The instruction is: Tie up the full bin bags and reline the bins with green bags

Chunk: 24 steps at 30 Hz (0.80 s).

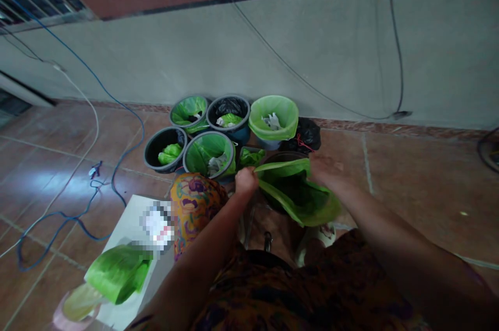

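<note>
A green plastic bag [300,209] is spread over a dark bin [286,156] in front of me, its mouth held wide. My left hand [246,183] is closed on the bag's left edge. On the far right edge, my right hand [325,167] grips the bag too, its fingers partly hidden and blurred. Much of the bin is covered by the bag. Just beyond my left hand lies a small container with green plastic [251,156] in it.
Several bins stand by the wall, including a green-lined bin [255,128] and a grey-rimmed bin [187,162]. A black bag [307,136] sits right of them. At left are a white box [117,227] bearing a green bag roll [117,271], a pink container [64,318] and a blue cable [143,126].
</note>
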Available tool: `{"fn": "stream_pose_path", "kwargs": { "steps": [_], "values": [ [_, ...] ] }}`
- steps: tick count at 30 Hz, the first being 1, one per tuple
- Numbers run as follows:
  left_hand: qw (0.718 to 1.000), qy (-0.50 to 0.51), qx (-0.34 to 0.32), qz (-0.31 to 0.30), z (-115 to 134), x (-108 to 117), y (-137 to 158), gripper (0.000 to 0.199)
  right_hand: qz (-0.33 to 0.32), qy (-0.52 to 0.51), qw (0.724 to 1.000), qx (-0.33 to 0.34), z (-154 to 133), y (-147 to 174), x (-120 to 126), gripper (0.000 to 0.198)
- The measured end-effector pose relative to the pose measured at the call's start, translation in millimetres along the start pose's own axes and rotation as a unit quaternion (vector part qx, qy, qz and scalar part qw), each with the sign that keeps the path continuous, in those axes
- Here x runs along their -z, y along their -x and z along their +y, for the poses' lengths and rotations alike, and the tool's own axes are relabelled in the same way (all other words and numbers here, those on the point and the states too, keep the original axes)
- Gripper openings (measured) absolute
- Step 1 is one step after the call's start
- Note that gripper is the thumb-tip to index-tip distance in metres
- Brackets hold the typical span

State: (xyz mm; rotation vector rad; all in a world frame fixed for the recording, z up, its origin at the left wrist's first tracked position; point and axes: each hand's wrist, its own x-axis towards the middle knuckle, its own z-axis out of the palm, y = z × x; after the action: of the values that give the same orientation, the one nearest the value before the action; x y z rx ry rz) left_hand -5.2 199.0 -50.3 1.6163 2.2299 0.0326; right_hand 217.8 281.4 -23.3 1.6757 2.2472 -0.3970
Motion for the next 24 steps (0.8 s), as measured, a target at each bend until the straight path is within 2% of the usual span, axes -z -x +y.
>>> {"fn": "stream_pose_path", "kwargs": {
  "steps": [2,4,6,8,9,12,18,21,24],
  "values": [
    [1.000,0.001,-0.031,0.007,11.2,1.2,1.4,0.031,0.077,0.001,0.996,0.053,-19.3,9.2,1.1,0.083],
    [0.998,0.003,-0.068,0.008,23.5,2.3,3.8,0.028,0.155,-0.001,0.978,0.138,-35.9,16.2,2.5,0.086],
    [0.994,0.005,-0.105,0.007,34.8,3.0,6.6,0.027,0.178,-0.004,0.963,0.203,-46.1,18.8,3.2,0.069],
    [0.992,0.004,-0.128,0.003,42.8,3.3,8.9,0.028,0.154,0.000,0.960,0.233,-49.4,17.0,3.1,0.043],
    [0.991,0.002,-0.131,0.003,44.9,3.1,9.6,0.029,0.136,0.005,0.963,0.232,-48.9,15.0,3.0,0.036],
    [0.993,-0.014,-0.116,-0.002,42.4,1.5,9.5,0.031,0.097,0.025,0.975,0.196,-43.5,9.0,4.4,0.033],
    [0.997,-0.053,-0.051,-0.015,12.4,-4.2,4.6,0.034,0.039,0.023,0.996,0.075,-26.4,2.9,11.2,0.035],
    [0.999,-0.051,-0.004,-0.018,-3.6,-3.2,1.5,0.033,0.034,0.012,0.999,0.015,-14.8,-1.8,12.6,0.036],
    [0.999,-0.027,0.045,0.013,-17.5,0.2,-2.0,0.031,0.035,0.010,0.999,-0.028,-2.4,-6.0,12.7,0.038]
  ]
}}
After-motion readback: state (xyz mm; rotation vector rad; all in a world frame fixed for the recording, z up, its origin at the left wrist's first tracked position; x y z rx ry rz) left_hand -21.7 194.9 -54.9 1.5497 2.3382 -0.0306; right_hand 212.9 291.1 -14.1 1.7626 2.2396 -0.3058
